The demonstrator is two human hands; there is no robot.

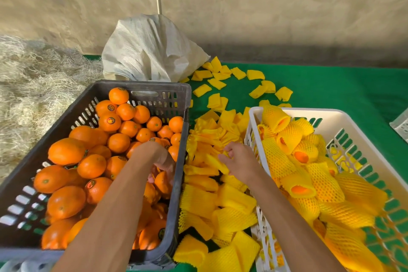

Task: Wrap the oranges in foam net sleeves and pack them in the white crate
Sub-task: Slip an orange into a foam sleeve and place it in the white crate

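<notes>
A dark grey crate on the left is piled with bare oranges. My left hand reaches down into its right side, fingers curled round one orange. Between the crates lies a heap of yellow foam net sleeves. My right hand is over this heap and pinches a flat sleeve by its end. The white crate on the right holds several oranges wrapped in yellow sleeves.
A green cloth covers the table, with loose sleeves scattered toward the back. A white woven sack stands behind the dark crate. Pale straw-like fibre is heaped at the left. Another white container's corner shows at the right edge.
</notes>
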